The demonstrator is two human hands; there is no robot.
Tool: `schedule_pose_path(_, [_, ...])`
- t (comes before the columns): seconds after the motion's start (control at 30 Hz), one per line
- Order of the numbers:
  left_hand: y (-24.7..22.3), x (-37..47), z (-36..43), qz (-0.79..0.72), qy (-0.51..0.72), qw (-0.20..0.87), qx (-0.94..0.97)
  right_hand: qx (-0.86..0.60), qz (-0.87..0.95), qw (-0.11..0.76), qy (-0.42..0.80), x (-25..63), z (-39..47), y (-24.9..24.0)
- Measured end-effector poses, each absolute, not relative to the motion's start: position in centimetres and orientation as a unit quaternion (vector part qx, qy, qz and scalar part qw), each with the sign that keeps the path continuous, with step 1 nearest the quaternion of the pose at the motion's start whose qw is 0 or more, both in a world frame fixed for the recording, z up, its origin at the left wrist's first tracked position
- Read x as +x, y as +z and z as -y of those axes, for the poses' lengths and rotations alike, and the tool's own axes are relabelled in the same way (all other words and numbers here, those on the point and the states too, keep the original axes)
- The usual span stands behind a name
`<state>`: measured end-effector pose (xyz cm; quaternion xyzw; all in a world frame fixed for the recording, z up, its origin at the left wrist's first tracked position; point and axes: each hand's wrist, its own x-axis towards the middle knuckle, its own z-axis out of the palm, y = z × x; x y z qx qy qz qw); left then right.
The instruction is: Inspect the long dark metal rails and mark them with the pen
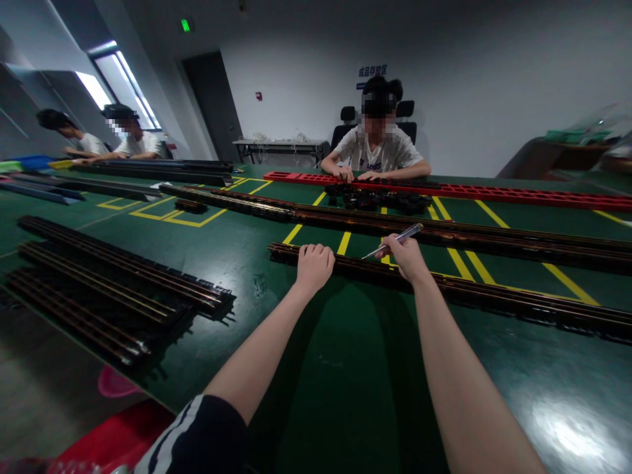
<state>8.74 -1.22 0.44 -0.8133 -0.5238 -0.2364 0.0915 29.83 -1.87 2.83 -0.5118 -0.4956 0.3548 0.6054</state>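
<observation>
A long black rail with copper-coloured strips (494,294) lies across the green table in front of me. My left hand (316,268) is closed over it near its left end, with the fingers curled over the far side. In my right hand (403,258) is a slim screwdriver (411,231) with a clear-looking handle, held like a pen. The thin metal shaft slants down to the left, and its tip is at the rail between my hands. Whether the tip touches the rail I cannot tell.
Several similar black rails (123,263) lie at the left near the table edge. Beyond my hands runs another long rail bundle (345,216), then a red slotted strip (518,193). A co-worker (378,148) sits opposite; two more people sit at the far left. Yellow tape (459,263) marks the green table.
</observation>
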Motion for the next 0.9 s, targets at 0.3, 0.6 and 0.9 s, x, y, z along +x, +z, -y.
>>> schedule_pose_path(0.3, [0.55, 8.76, 1.20, 0.527, -0.237, 0.084, -0.812, -0.534, 0.508, 0.585, 0.338, 29.94, 1.85, 2.94])
schedule_pose_path(0.6, [0.46, 8.78, 1.19, 0.531, -0.227, 0.099, -0.811, -0.529, 0.498, 0.601, 0.334, 29.96, 1.69, 2.90])
schedule_pose_path(0.9, [0.52, 8.75, 1.15, 0.527, -0.240, 0.083, -0.811, -0.528, 0.523, 0.589, 0.318, 29.90, 1.56, 2.44])
